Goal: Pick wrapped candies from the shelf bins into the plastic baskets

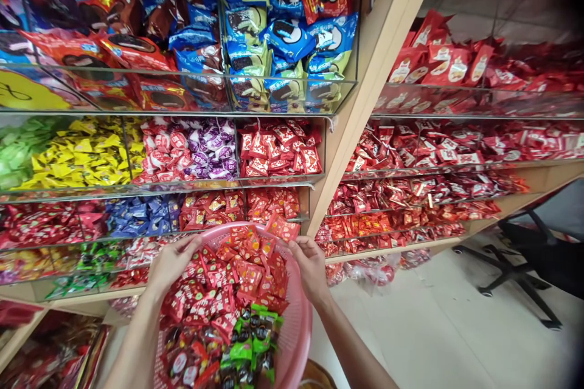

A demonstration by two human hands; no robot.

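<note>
A round pink plastic basket [298,340] full of wrapped candies is in front of the lower shelves. Red packets [250,276] fill most of it, with green and black ones [255,340] at the near right side. My left hand [176,260] is closed on the basket's far left rim. At the far right rim, my right hand [306,258] has its fingers pinched beside a red packet [281,228] that sticks up over the rim; whether they grip the packet or only the rim cannot be made out.
Clear-fronted shelves hold yellow candies [86,155], purple candies [212,149] and blue cake packets [287,39]. A wooden post [360,115] divides the shelving. A black wheeled chair [515,273] stands on the pale floor at right.
</note>
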